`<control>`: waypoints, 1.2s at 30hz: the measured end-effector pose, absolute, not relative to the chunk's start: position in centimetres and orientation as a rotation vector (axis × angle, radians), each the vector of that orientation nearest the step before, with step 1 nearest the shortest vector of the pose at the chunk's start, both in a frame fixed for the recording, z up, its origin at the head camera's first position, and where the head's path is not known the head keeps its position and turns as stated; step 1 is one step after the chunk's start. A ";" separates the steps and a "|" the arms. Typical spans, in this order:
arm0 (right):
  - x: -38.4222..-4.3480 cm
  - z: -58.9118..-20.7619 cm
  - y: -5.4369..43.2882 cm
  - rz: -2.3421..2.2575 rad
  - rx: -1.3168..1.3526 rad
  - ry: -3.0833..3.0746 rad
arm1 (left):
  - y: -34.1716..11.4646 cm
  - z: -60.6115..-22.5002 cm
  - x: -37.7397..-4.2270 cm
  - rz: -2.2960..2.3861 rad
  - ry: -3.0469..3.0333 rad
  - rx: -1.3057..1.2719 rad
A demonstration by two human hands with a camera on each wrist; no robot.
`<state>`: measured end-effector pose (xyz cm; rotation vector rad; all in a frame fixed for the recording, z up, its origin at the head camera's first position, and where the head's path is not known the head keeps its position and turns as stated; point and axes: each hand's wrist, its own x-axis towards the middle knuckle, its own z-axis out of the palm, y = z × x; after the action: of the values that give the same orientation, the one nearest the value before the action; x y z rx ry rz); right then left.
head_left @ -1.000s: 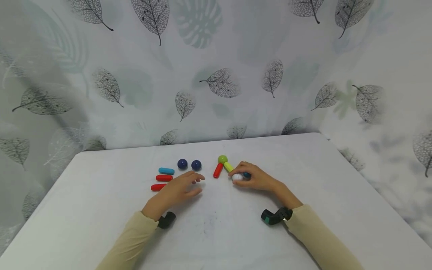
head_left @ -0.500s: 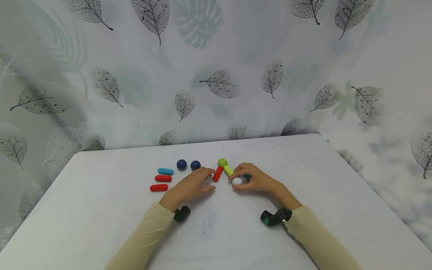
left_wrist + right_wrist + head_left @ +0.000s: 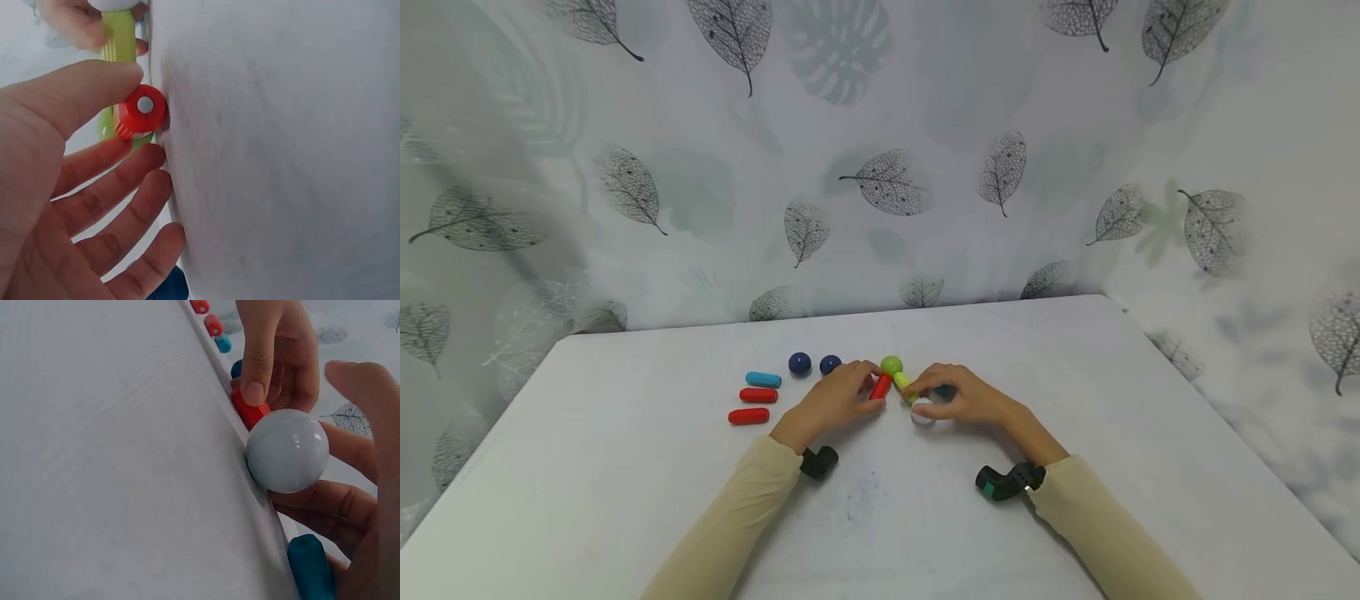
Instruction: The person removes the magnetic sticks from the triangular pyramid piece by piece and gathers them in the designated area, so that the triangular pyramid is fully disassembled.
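My left hand (image 3: 832,402) pinches a red magnetic rod (image 3: 142,112) between thumb and index finger; a silver disc shows in its near end. The rod's far end meets a lime green ball (image 3: 891,365). From that ball a yellow-green rod (image 3: 119,37) runs to a white ball (image 3: 287,451). My right hand (image 3: 964,396) is around the white ball, its thumb lifted away and its fingers behind the ball in the right wrist view. A teal rod (image 3: 310,569) lies beside the right fingers, partly hidden by that hand in the head view.
Left of the left hand, a blue rod (image 3: 763,380) and two red rods, one nearer me (image 3: 748,416), lie in a column. Two dark blue balls, the left one (image 3: 800,363) in full view, sit behind that hand. A leaf-print curtain (image 3: 880,250) hangs behind the white table (image 3: 647,467).
My left hand has moved right, from beside the loose rods to the red rod joined to the green ball, and now pinches it. The right hand has stayed at the white ball.
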<state>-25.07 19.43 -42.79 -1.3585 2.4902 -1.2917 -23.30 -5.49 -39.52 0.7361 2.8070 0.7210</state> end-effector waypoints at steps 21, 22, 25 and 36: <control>-23.6 -42.6 15.9 -1.375 -0.796 2.730 | -5.5 -39.5 -23.5 0.836 2.757 0.838; -23.5 -42.5 15.9 -1.383 -0.786 2.729 | -5.5 -39.5 -23.5 0.838 2.755 0.832; -23.4 -42.4 15.8 -1.411 -0.761 2.733 | -5.6 -39.7 -23.6 0.821 2.761 0.829; -23.2 -42.4 15.5 -1.414 -0.665 2.830 | -5.9 -39.6 -23.8 0.792 2.722 0.944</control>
<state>-23.24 15.49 -42.41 -0.6651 2.8295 -1.4137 -23.82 -5.87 -39.63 0.9444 2.7217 0.7921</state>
